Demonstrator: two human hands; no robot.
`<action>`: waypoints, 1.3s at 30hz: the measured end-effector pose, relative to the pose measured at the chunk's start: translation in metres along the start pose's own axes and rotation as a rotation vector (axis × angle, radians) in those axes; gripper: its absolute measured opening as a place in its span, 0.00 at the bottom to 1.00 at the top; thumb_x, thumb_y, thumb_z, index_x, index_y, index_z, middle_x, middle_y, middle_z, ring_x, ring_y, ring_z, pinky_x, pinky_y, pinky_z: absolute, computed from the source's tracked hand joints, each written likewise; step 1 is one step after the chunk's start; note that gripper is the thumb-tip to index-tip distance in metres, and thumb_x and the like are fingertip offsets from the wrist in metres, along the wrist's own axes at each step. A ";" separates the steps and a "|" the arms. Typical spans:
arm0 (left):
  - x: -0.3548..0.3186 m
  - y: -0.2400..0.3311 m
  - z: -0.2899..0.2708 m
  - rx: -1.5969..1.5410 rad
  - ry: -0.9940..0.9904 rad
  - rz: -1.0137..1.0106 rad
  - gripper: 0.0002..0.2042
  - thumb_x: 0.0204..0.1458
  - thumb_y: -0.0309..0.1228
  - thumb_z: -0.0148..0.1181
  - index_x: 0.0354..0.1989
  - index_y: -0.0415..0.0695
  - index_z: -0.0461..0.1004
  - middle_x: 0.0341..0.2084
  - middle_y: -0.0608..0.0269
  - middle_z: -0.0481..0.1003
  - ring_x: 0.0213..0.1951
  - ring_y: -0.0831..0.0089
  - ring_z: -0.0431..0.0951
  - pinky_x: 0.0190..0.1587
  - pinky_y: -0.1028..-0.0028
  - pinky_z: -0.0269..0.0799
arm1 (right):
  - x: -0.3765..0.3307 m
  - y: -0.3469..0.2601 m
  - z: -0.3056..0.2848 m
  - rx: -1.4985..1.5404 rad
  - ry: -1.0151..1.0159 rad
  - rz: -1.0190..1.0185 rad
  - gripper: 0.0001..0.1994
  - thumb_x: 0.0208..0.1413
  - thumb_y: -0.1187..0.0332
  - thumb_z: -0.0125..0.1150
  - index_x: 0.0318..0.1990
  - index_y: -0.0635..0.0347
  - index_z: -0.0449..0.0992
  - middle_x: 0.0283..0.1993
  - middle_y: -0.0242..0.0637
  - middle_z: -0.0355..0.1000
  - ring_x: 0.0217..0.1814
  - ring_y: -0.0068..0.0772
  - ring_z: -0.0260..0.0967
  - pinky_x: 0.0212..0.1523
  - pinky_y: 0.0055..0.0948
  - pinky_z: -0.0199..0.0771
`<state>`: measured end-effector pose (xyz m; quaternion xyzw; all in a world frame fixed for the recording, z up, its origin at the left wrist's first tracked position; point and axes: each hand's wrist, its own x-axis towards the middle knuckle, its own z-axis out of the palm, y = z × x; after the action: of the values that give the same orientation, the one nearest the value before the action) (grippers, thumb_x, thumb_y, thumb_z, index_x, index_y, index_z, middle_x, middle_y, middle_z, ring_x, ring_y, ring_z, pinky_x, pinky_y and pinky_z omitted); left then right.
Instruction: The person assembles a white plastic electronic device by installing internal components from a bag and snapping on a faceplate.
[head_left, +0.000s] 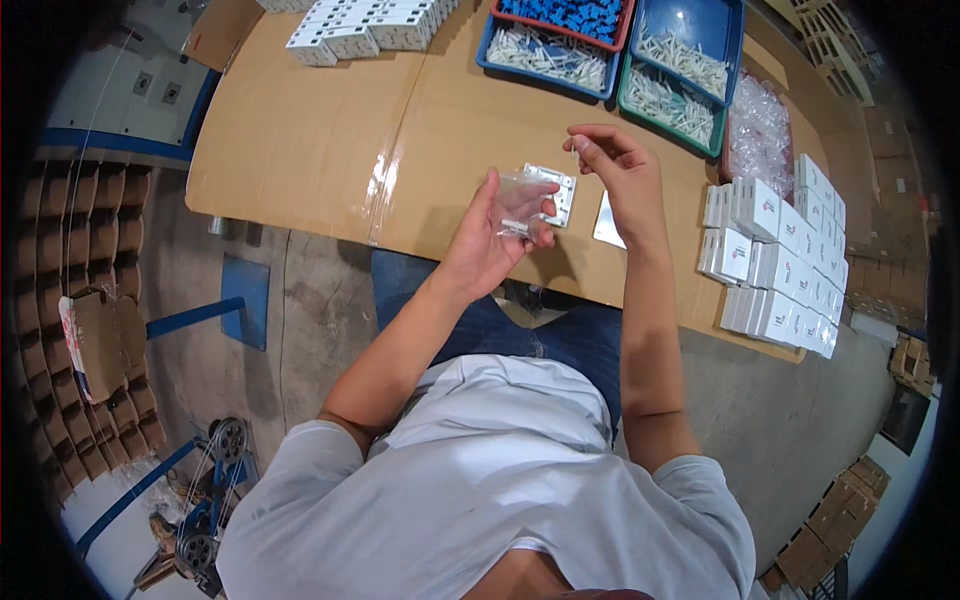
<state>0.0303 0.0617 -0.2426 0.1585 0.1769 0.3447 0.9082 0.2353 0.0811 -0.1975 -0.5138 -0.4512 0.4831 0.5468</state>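
Note:
My left hand (pixel 482 238) is closed around a small clear plastic bag (pixel 508 200), held above the table edge. Small white pieces (pixel 514 228) show inside the bag, near the palm. To the right and a little farther away, my right hand (pixel 622 172) pinches a thin white piece (pixel 576 155) between thumb and forefinger; its exact kind is too small to tell. Partly behind the left fingers, a white square switch-plate-like frame (pixel 563 196) lies on the table. A flat white plate (pixel 606 224) rests below the right hand, partly covered by its wrist.
Across the cardboard-covered table (pixel 300 150), a red bin (pixel 610 40) holds blue pieces. A blue bin (pixel 484 52) and a green bin (pixel 712 150) hold white plugs, and another bin (pixel 760 135) clear bags. White boxes (pixel 785 260) stand stacked at right, white units (pixel 365 30) far left.

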 end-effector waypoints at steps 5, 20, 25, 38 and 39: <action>0.000 -0.005 0.003 -0.012 -0.024 -0.040 0.36 0.70 0.58 0.36 0.63 0.35 0.70 0.47 0.54 0.79 0.41 0.62 0.81 0.50 0.65 0.76 | -0.026 -0.006 0.012 -0.017 -0.005 -0.032 0.08 0.63 0.74 0.65 0.46 0.67 0.82 0.39 0.34 0.81 0.38 0.22 0.77 0.43 0.22 0.77; -0.002 -0.009 0.017 -0.170 -0.097 -0.095 0.29 0.71 0.55 0.40 0.63 0.41 0.70 0.53 0.52 0.78 0.49 0.54 0.81 0.54 0.57 0.77 | -0.047 -0.026 0.004 -0.255 -0.234 -0.127 0.05 0.61 0.73 0.65 0.39 0.66 0.81 0.49 0.37 0.79 0.49 0.28 0.74 0.52 0.29 0.73; 0.001 -0.009 0.020 -0.255 -0.111 -0.194 0.28 0.71 0.54 0.40 0.64 0.44 0.69 0.58 0.53 0.76 0.59 0.49 0.76 0.60 0.51 0.73 | -0.046 -0.024 0.000 -0.222 -0.211 -0.103 0.05 0.61 0.73 0.65 0.39 0.66 0.81 0.49 0.36 0.79 0.49 0.27 0.74 0.51 0.28 0.74; 0.000 -0.017 0.010 -0.246 -0.144 -0.159 0.28 0.71 0.53 0.41 0.66 0.44 0.68 0.56 0.52 0.77 0.55 0.50 0.79 0.58 0.53 0.75 | -0.049 -0.012 -0.005 -0.273 -0.184 -0.122 0.08 0.61 0.71 0.66 0.44 0.63 0.82 0.45 0.33 0.81 0.47 0.24 0.75 0.50 0.27 0.73; 0.001 -0.018 0.008 -0.237 -0.130 -0.166 0.29 0.71 0.53 0.41 0.66 0.43 0.69 0.56 0.51 0.78 0.55 0.50 0.79 0.59 0.54 0.74 | -0.049 -0.011 -0.006 -0.271 -0.184 -0.119 0.08 0.61 0.71 0.66 0.44 0.63 0.82 0.45 0.33 0.81 0.47 0.24 0.75 0.50 0.27 0.73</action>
<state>0.0444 0.0484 -0.2429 0.0573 0.0883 0.2758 0.9555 0.2355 0.0320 -0.1871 -0.5092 -0.5899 0.4295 0.4564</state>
